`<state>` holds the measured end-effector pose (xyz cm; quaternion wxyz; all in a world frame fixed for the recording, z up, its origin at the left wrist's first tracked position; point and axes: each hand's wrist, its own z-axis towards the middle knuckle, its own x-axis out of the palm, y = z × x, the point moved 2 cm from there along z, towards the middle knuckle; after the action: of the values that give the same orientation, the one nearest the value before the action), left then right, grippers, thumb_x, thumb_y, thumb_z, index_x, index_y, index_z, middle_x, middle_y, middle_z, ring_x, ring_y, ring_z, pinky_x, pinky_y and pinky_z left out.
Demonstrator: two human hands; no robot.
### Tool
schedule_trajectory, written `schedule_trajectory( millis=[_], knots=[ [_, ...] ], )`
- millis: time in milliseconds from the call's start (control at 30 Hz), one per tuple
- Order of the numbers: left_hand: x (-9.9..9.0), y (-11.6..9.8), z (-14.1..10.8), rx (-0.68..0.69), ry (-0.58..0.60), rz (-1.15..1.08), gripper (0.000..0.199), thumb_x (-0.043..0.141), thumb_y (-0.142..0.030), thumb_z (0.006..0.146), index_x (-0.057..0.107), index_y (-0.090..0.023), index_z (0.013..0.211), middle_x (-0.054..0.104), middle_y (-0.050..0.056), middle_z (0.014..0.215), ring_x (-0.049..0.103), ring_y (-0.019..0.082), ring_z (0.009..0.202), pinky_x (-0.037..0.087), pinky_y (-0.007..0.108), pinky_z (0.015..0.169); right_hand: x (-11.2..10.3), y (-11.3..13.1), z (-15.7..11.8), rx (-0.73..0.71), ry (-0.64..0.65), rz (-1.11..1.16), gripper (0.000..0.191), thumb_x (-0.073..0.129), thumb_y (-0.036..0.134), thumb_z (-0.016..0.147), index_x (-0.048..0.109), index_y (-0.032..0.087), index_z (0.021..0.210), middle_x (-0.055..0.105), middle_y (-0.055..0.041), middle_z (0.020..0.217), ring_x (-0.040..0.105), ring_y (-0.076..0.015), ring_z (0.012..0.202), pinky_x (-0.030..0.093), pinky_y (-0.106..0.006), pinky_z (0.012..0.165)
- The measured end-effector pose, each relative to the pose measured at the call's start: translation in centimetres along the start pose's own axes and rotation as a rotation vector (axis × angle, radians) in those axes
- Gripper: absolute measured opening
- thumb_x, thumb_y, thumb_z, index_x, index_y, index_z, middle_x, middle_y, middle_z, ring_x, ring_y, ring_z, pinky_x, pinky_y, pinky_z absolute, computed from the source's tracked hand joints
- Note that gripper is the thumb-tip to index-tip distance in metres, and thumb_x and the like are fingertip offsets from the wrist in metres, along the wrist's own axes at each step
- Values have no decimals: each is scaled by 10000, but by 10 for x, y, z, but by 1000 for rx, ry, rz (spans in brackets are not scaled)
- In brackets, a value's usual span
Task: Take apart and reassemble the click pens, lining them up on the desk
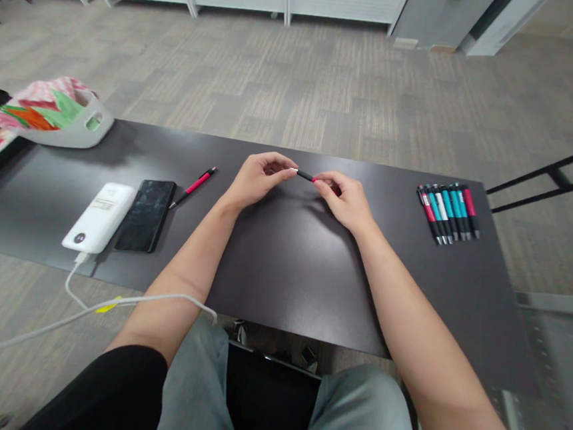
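A pen with a black grip [305, 175] is held level above the dark table between both hands. My left hand [264, 176] pinches its silver tip end. At the other end, where some red shows, my right hand [341, 196] has its fingers closed round the barrel, hiding most of it. Another red and black pen [193, 187] lies alone to the left of my left forearm. Several red, teal and white pens with black grips [448, 214] lie side by side in a row at the table's right end.
On the left of the dark table [302, 270] lie a white power bank [100, 217] with a cable [159, 299] crossing my left forearm, and a black phone [146, 216]. A white basket [91, 124] with colourful contents stands at the back left. Black metal bars [560, 177] are beyond the right edge.
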<state>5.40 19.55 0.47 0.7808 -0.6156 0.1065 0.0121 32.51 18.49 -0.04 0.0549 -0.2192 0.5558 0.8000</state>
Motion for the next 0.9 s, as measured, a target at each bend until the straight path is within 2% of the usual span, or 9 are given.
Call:
schedule_trajectory(
  millis=[67, 100, 200, 233, 367, 500, 633, 900],
  knots=[
    [0, 1, 0, 15, -4, -8, 669, 1143, -848, 842, 963, -239, 1051, 951, 116, 1060, 862, 286, 990, 694, 413, 906, 0, 0, -1, 14, -33, 13, 589, 978, 963, 932, 866, 400, 1063, 911, -61, 992, 788, -357, 837, 652, -544, 816],
    [0, 2, 1, 22, -2, -13, 673, 1140, -859, 846, 965, -242, 1051, 952, 112, 1057, 866, 286, 990, 700, 417, 916, 0, 0, -1, 19, -26, 18, 597, 970, 975, 935, 853, 398, 1037, 908, -57, 974, 772, -347, 814, 641, -537, 803],
    [0, 4, 1, 34, 9, -23, 686, 1138, -880, 849, 973, -248, 1059, 957, 106, 1060, 877, 285, 997, 712, 423, 942, 0, 1, -1, 27, 38, 20, 676, 736, 1018, 1099, 803, 382, 882, 845, -48, 824, 731, -322, 756, 611, -526, 812],
    [0, 5, 1, 35, 10, -25, 692, 1139, -884, 846, 976, -247, 1063, 959, 107, 1063, 879, 284, 1000, 712, 419, 941, 0, 2, -1, 27, 38, 21, 685, 723, 1027, 1100, 802, 383, 882, 829, -40, 801, 712, -316, 739, 601, -519, 803],
    [1, 5, 2, 33, 0, -32, 715, 1150, -897, 818, 988, -242, 1053, 964, 110, 1052, 878, 281, 988, 706, 407, 916, 0, 2, -1, 19, -20, 42, 611, 981, 988, 924, 825, 400, 983, 821, -14, 824, 670, -308, 728, 583, -505, 778],
    [1, 4, 3, 28, -3, -50, 717, 1166, -900, 787, 993, -246, 1024, 969, 112, 1031, 882, 286, 973, 721, 417, 930, 2, 2, 0, 19, 47, 48, 608, 844, 988, 1050, 843, 393, 924, 802, -30, 784, 685, -315, 727, 577, -520, 814],
    [1, 3, 2, 27, -5, -50, 711, 1169, -896, 787, 999, -250, 1031, 977, 117, 1048, 887, 292, 986, 732, 426, 952, 2, 2, 0, 15, -8, 56, 585, 981, 969, 938, 842, 401, 963, 829, -22, 816, 690, -314, 733, 580, -508, 793],
    [4, 1, 0, 89, 3, 15, 701, 1104, -906, 891, 1007, -240, 1089, 970, 119, 1061, 867, 275, 961, 665, 400, 875, 0, 3, -2, 19, 85, 23, 643, 729, 995, 1124, 832, 395, 917, 818, -15, 748, 730, -308, 704, 598, -492, 804]
  ],
)
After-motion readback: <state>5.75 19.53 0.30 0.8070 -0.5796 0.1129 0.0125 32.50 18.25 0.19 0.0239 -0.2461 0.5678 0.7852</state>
